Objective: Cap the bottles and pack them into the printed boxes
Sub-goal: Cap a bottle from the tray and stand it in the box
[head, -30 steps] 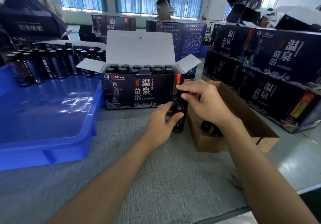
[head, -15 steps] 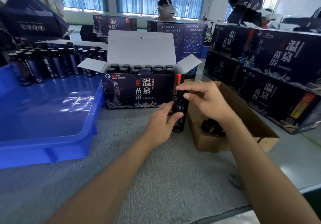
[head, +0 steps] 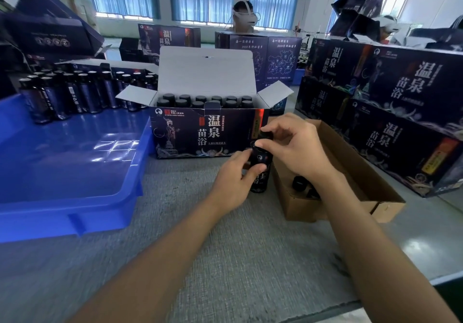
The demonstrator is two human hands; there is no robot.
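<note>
A dark bottle (head: 260, 172) stands upright on the grey table in front of the open printed box (head: 200, 134). My left hand (head: 233, 180) grips the bottle's body. My right hand (head: 298, 147) pinches the black cap (head: 265, 136) on top of the bottle. The printed box holds several capped bottles (head: 205, 101), with its lid and side flaps up. Several more bottles (head: 75, 92) stand at the back of the blue tray (head: 75, 185) on the left.
A brown cardboard box (head: 350, 172) with loose black caps (head: 299, 183) sits just right of my hands. Stacked printed boxes (head: 400, 112) line the right side. More boxes and a person wearing a headset (head: 244, 18) are behind.
My right hand's fingers have shifted round the cap, turning it a little. The bottle and my left hand stay in place.
</note>
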